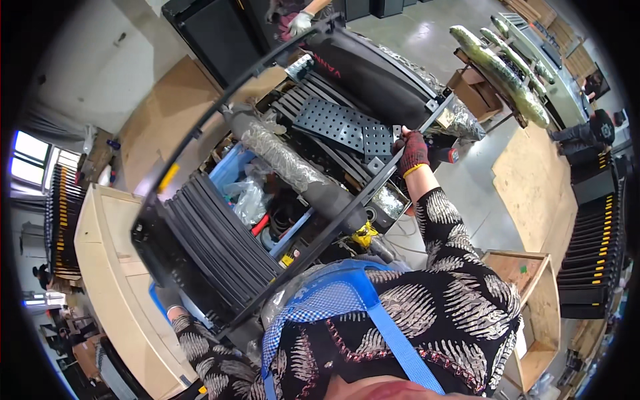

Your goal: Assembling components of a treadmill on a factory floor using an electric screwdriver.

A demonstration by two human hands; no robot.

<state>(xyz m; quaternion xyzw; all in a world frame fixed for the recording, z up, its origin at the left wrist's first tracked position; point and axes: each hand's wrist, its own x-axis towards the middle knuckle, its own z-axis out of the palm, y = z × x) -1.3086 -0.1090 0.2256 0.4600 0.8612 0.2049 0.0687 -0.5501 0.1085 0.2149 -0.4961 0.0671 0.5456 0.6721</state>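
Observation:
A large black rectangular frame (347,213) spans the space before me, tilted across the picture. My right hand (415,152), in a dark red knit glove, is closed round its right bar. Toward the lower left, my left hand (168,295) is beside the frame's left end; its fingers are hidden there. Beneath the frame lie a perforated dark metal plate (330,123), a foil-like plastic-wrapped roll (280,150) and a stack of curved black strips (217,230). A blue bin (230,167) holds clear plastic bags and a red-handled item.
At the top, a co-worker's white-gloved hand (300,23) is near the frame's far end. A black padded roll (373,70) lies beyond the metal plate. An open wooden box (533,320) stands at right, a pale wooden cabinet (127,280) at left. Another person (593,130) bends over at far right.

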